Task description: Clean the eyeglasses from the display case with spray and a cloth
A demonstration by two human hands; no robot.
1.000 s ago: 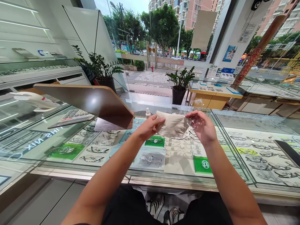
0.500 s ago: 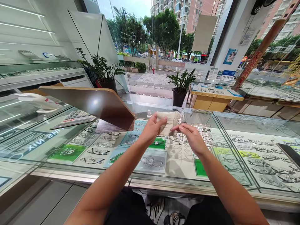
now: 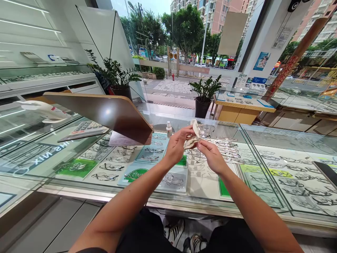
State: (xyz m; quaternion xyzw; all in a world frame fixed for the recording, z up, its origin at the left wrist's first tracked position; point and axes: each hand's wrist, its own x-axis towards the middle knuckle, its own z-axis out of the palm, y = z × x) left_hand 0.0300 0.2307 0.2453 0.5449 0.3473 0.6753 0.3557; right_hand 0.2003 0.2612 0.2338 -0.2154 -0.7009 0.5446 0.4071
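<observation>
A cream cleaning cloth (image 3: pixel 195 129) is folded up between my two hands above the glass counter. My left hand (image 3: pixel 177 144) is closed on the cloth, thumb on the near side. At its lower right edge, thumb and fingers of my right hand (image 3: pixel 210 154) pinch together on what looks like thin-rimmed eyeglasses, mostly hidden by cloth and fingers. A small white bottle (image 3: pixel 169 130) stands on the counter just beyond my left hand. Under the glass lie rows of eyeglass frames (image 3: pixel 228 149).
A tilted brown board (image 3: pixel 105 109), probably a mirror's back, stands at left. Near it are a calculator (image 3: pixel 84 129) and a white handheld scanner (image 3: pixel 43 110). A dark phone (image 3: pixel 326 172) lies at right. A potted plant (image 3: pixel 204 93) stands beyond the counter.
The cloth was spread flatter and is now folded, its upper part turned edge-on. My left hand has shifted right, closer to my right hand, uncovering the white bottle.
</observation>
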